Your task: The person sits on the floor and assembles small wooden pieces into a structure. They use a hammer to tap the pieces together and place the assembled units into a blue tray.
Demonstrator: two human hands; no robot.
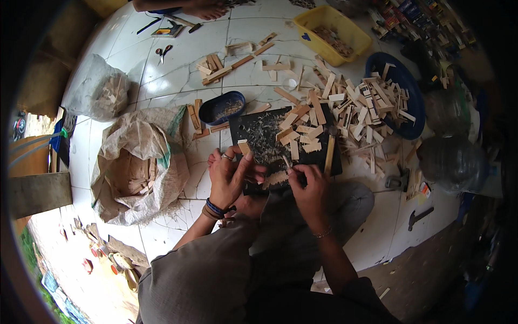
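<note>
My left hand (225, 171), with a ring and dark wrist bands, grips a small wooden block (244, 147) upright between thumb and fingers. My right hand (309, 188) is closed in a pinch on a short thin stick (286, 161); its exact kind is too small to tell. Both hands are over the near edge of a black board (245, 129) strewn with shavings. Several loose wood pieces (302, 129) lie on the board beyond my hands. A hammer (329, 155) with a wooden handle rests at the board's right side, beside my right hand.
A large heap of wood pieces (356, 110) spills from a blue basin (413, 100). Around the board are a blue oval tub (208, 120), a yellow bin (353, 58), an open woven sack (110, 189), scissors (163, 52) and another hammer (419, 218). Another person's foot (208, 9) shows at the far edge.
</note>
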